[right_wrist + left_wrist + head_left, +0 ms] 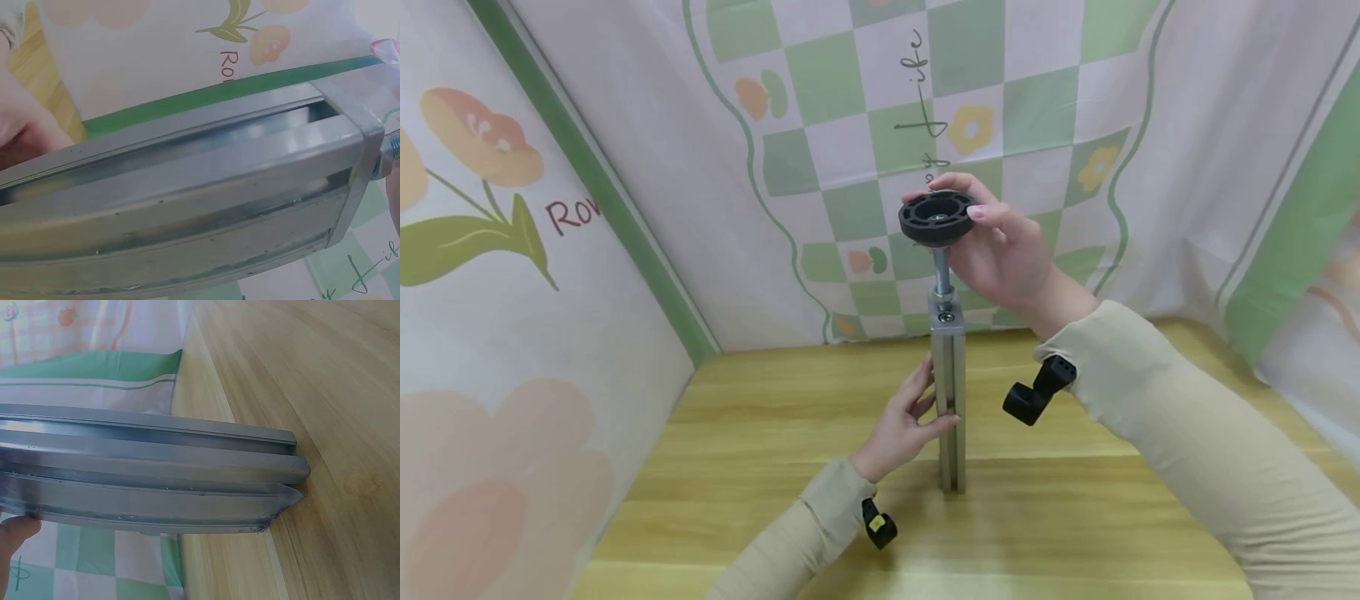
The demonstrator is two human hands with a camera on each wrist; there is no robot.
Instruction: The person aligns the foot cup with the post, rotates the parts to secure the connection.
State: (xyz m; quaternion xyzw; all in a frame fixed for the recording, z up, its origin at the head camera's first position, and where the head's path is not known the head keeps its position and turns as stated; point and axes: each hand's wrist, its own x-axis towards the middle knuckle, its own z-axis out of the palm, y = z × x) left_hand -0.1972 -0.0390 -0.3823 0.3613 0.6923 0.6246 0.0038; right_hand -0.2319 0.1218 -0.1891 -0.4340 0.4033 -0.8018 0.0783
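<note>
An aluminium extrusion profile (955, 458) stands upright over the wooden tabletop; I cannot tell whether its lower end touches the wood. My left hand (897, 432) grips the profile partway up, thumb across the front and fingers behind. On top is an end plate (946, 325), from which a threaded stem (942, 271) rises to a black round levelling foot (934, 237). My right hand (1003, 258) holds that foot by its rim, thumb on the near right side and fingers round the back. The left wrist view shows the grooved profile (150, 465) and its lower end.
The wooden table (760, 425) runs back to a checked fabric curtain (835, 75). A flowered curtain (467, 333) hangs along the left side, and more fabric (1292, 275) on the right. Black wrist mounts (1037, 392) sit at both sleeve cuffs.
</note>
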